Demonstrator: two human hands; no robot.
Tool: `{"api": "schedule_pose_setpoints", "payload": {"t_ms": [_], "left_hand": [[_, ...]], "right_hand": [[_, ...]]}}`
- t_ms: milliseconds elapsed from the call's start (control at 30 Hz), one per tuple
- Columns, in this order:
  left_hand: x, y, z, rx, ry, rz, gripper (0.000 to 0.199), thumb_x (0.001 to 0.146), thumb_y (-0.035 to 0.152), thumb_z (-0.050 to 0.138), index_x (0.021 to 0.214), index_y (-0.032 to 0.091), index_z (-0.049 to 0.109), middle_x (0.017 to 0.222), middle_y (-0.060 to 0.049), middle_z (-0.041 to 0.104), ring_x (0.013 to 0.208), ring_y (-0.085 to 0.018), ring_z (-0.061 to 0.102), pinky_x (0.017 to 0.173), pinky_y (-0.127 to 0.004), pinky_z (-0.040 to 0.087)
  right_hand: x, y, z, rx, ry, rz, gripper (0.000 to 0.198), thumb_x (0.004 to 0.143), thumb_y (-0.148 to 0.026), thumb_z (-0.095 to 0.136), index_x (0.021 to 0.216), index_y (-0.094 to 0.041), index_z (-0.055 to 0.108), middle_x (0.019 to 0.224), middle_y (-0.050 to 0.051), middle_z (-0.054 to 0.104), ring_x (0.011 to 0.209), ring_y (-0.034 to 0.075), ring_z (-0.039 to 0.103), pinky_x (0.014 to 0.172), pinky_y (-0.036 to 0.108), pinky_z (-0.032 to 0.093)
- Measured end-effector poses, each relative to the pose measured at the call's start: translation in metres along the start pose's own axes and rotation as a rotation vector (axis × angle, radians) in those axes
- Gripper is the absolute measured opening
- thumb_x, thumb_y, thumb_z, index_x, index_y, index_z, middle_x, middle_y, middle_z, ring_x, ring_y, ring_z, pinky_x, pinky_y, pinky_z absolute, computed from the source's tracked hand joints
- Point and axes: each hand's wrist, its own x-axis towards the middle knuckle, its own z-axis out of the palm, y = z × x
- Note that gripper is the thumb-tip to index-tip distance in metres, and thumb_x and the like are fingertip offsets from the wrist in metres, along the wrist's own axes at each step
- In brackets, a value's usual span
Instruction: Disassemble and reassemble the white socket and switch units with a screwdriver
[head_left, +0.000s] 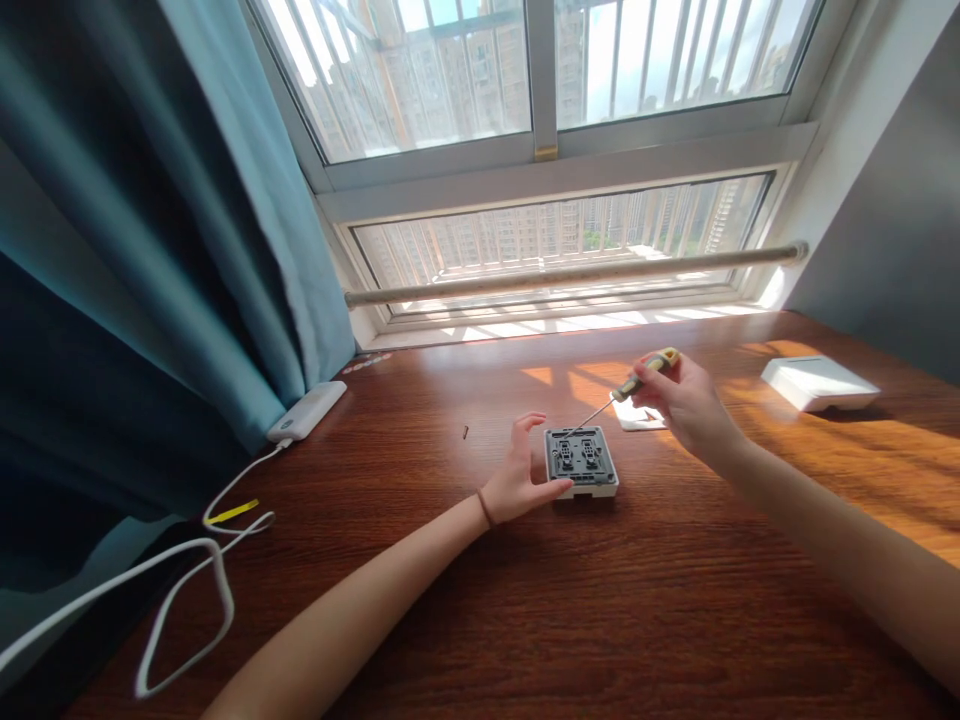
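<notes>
A square wall switch [602, 445], with a white base and exposed dark inner frame, lies on the wooden table. My left hand [519, 480] curves round its left side, thumb against the front edge and the other fingers near the back left corner. In my right hand [694, 405] is a screwdriver [651, 370] with a yellow and grey handle, tilted down to the left. Its thin tip meets the switch near the back edge. Behind the right hand, partly hidden, a flat white plate [634, 418] lies on the table.
A small screw [465, 432] lies left of the switch. At the right is a white box-like piece [819, 384]. A white device [307, 411] with a looping cable [225, 590] and yellow tie [234, 512] sits by the blue curtain [225, 200]. A window rail [585, 275] runs behind the table.
</notes>
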Motion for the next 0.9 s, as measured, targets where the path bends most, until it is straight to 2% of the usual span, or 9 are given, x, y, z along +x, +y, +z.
{"api": "schedule_pose_setpoints", "payload": {"t_ms": [100, 200, 267, 400, 533, 900], "left_hand": [[0.001, -0.001, 0.009, -0.179, -0.086, -0.083, 0.08, 0.063, 0.034, 0.075, 0.125, 0.022, 0.027, 0.128, -0.013, 0.033, 0.125, -0.028, 0.035, 0.108, -0.044, 0.028], [0.001, -0.008, 0.008, -0.41, -0.171, -0.181, 0.077, 0.068, 0.032, 0.072, 0.127, 0.025, 0.023, 0.13, -0.012, 0.036, 0.124, -0.027, 0.039, 0.105, -0.045, 0.032], [0.0, -0.013, 0.006, -0.47, -0.179, -0.231, 0.078, 0.068, 0.031, 0.072, 0.128, 0.026, 0.023, 0.133, -0.011, 0.035, 0.127, -0.027, 0.037, 0.108, -0.046, 0.028], [-0.001, -0.017, 0.005, -0.427, -0.161, -0.275, 0.082, 0.065, 0.032, 0.075, 0.13, 0.024, 0.026, 0.14, -0.013, 0.029, 0.129, -0.029, 0.033, 0.109, -0.046, 0.025], [-0.001, -0.012, 0.004, -0.392, -0.23, -0.258, 0.085, 0.066, 0.031, 0.074, 0.133, 0.022, 0.022, 0.136, -0.013, 0.037, 0.127, -0.028, 0.036, 0.108, -0.045, 0.029], [0.0, -0.006, 0.002, -0.309, -0.216, -0.224, 0.076, 0.067, 0.03, 0.073, 0.128, 0.021, 0.03, 0.129, -0.011, 0.042, 0.121, -0.027, 0.042, 0.104, -0.042, 0.034]], "right_hand": [[0.003, -0.017, 0.015, -0.215, -0.164, -0.103, 0.035, 0.065, -0.036, 0.074, 0.083, -0.017, 0.051, 0.065, 0.001, 0.064, 0.054, 0.015, 0.064, 0.049, 0.027, 0.053], [0.003, -0.015, 0.029, -0.311, -0.21, -0.163, 0.034, 0.067, -0.039, 0.072, 0.082, -0.018, 0.048, 0.063, 0.002, 0.064, 0.052, 0.016, 0.063, 0.047, 0.027, 0.053], [0.002, -0.006, 0.034, -0.345, -0.218, -0.187, 0.034, 0.068, -0.038, 0.071, 0.083, -0.018, 0.047, 0.063, 0.001, 0.063, 0.051, 0.015, 0.063, 0.047, 0.026, 0.052], [0.004, 0.014, 0.029, -0.349, -0.246, -0.18, 0.033, 0.07, -0.037, 0.07, 0.083, -0.019, 0.046, 0.064, 0.0, 0.063, 0.051, 0.016, 0.064, 0.048, 0.027, 0.052], [0.007, 0.025, 0.022, -0.338, -0.257, -0.134, 0.032, 0.071, -0.037, 0.068, 0.083, -0.019, 0.045, 0.065, 0.0, 0.062, 0.053, 0.017, 0.065, 0.048, 0.028, 0.052], [0.0, 0.016, 0.026, -0.353, -0.244, -0.189, 0.031, 0.071, -0.036, 0.069, 0.084, -0.02, 0.045, 0.064, -0.002, 0.06, 0.052, 0.014, 0.063, 0.047, 0.024, 0.05]]}}
